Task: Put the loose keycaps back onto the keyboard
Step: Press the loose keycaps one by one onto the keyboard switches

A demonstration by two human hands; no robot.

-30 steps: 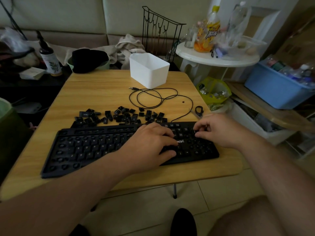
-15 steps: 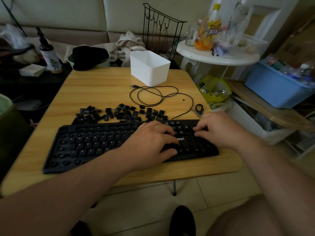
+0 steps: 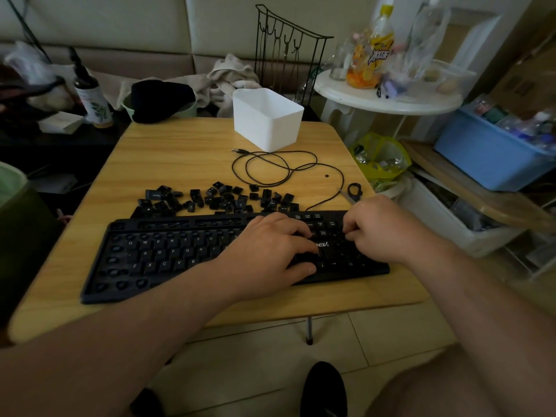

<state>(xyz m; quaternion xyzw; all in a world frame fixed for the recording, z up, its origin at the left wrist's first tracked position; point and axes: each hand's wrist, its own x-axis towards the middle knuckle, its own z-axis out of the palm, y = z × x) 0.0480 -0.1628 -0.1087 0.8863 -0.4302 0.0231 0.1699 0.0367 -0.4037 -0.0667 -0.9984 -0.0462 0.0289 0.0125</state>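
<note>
Dozens of loose black plastic keycaps (image 3: 216, 198) lie behind the flat black keyboard (image 3: 168, 257), many sockets bare; both hands' curled grips rest on its right end, left hand (image 3: 267, 251), right hand (image 3: 382, 230); contents unclear.

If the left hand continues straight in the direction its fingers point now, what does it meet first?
The left hand points rightward across the keyboard, towards the right hand. It would probably meet that hand's fingers first; the gap between them looks small, though depth is unclear.
</note>
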